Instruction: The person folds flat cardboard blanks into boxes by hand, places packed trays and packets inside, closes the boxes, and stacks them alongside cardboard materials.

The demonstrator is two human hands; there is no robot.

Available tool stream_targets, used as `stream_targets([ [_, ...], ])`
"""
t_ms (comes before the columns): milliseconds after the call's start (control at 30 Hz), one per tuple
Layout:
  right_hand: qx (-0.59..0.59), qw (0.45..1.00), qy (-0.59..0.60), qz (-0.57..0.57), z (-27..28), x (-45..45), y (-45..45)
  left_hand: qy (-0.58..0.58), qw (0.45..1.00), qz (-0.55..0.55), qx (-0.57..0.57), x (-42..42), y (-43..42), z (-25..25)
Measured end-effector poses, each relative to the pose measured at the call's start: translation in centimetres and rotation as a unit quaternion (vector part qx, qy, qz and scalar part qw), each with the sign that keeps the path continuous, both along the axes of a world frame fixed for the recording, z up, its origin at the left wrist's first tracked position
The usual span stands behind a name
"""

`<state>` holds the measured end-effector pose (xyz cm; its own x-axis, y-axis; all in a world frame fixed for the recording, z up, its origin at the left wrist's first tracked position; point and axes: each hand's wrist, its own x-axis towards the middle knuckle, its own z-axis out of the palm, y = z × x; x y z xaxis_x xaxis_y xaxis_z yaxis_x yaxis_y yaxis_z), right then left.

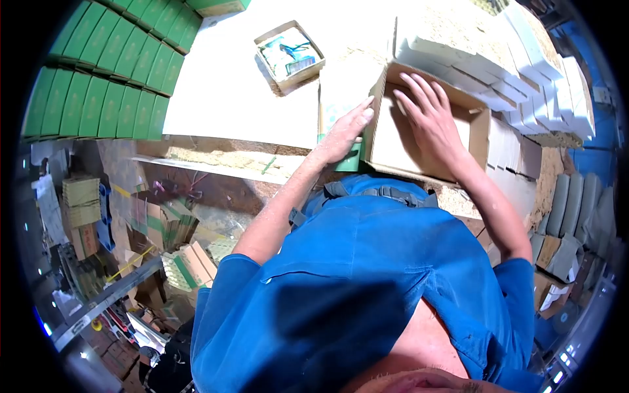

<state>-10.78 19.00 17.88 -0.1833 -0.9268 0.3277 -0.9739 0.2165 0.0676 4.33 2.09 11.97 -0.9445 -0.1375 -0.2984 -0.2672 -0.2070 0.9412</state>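
One open carton [480, 134] sits under my right hand [429, 121], fingers spread apart inside it. My left hand [348, 134] is at its outer wall, probably to steady it; can't tell if gripping.

Head view: 1 wide, round picture from the person's head, facing forward and steeply down.
Blue shirt [327, 249]: seen from above across the lower middle, its neckline end nearest the lens.
2 hands: left hand [347, 134] and right hand [429, 121], above centre, farther off than the collar.
Open carton [487, 141]: beyond the waist, viewed from above into its inside.
White tabletop [216, 98]: across the top, looked down on.
Green boxes [105, 105]: upper left, bowed by the lens.
Lower left: the view reaches past the table edge [229, 157].
4 corners: black, outside the lens circle.
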Motion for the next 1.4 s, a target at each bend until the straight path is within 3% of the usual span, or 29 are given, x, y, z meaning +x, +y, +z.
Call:
stream_targets([
  [33, 0.036, 0.999, -0.014, -0.022, 0.1, 0.3, 1.0, 0.012, 0.999, 0.035, -0.013, 0.0, -1.0, -0.7],
  [100, 0.094, 0.966, -0.220, -0.096, 0.8, 0.6, 2.6, 0.007, 0.978, 0.066, -0.197, -0.4, -4.3, -2.6],
  [167, 0.209, 0.928, -0.281, -0.130, 1.0, 1.0, 2.9, 0.089, 0.917, 0.177, -0.346, -1.9, -8.5, -7.1],
  [200, 0.212, 0.937, -0.246, -0.128, 0.3, 1.5, 2.8, 0.129, 0.874, 0.199, -0.425, -2.8, -11.3, -8.4],
  [333, 0.248, 0.936, -0.200, -0.152, -0.4, 2.6, 1.3, -0.055, 0.826, 0.213, -0.519, -6.8, -20.2, -10.1],
  [433, 0.231, 0.933, -0.224, -0.162, -0.1, 2.2, 1.1, -0.084, 0.771, 0.196, -0.600, -9.2, -25.0, -12.4],
  [533, 0.199, 0.929, -0.264, -0.168, 0.4, 2.1, 1.1, 0.048, 0.667, 0.139, -0.731, -11.5, -28.7, -14.9],
  [567, 0.196, 0.927, -0.269, -0.174, 0.3, 2.2, 1.2, 0.049, 0.670, 0.134, -0.729, -11.8, -29.3, -15.0],
  [633, 0.196, 0.926, -0.264, -0.186, 0.3, 2.6, 1.0, 0.008, 0.613, -0.070, -0.787, -12.9, -30.5, -14.8],
  [667, 0.195, 0.926, -0.259, -0.193, 0.3, 2.7, 0.9, -0.027, 0.626, -0.099, -0.773, -13.2, -30.3, -13.7],
  [800, 0.186, 0.924, -0.270, -0.198, 0.3, 2.3, 0.7, 0.020, 0.622, -0.056, -0.781, -13.0, -32.2, -15.4],
  [1000, 0.182, 0.921, -0.277, -0.204, 0.0, 2.0, 0.5, -0.037, 0.732, 0.022, -0.680, -11.3, -30.3, -10.2],
  [1167, 0.185, 0.928, -0.264, -0.186, -0.8, 1.7, 0.8, 0.009, 0.747, 0.074, -0.661, -10.3, -30.7, -10.4],
  [1267, 0.195, 0.933, -0.246, -0.175, -1.0, 1.4, 0.6, -0.006, 0.828, 0.193, -0.526, -9.6, -29.2, -8.0],
  [1300, 0.183, 0.941, -0.234, -0.161, -1.1, 1.3, 0.6, -0.001, 0.827, 0.191, -0.529, -9.4, -28.1, -6.9],
  [1367, 0.173, 0.947, -0.232, -0.140, -1.4, 0.9, 0.6, 0.081, 0.905, 0.276, -0.314, -8.8, -25.5, -4.9],
  [1400, 0.163, 0.950, -0.230, -0.132, -1.7, 0.9, 0.8, 0.106, 0.920, 0.274, -0.259, -8.4, -23.8, -3.7],
])
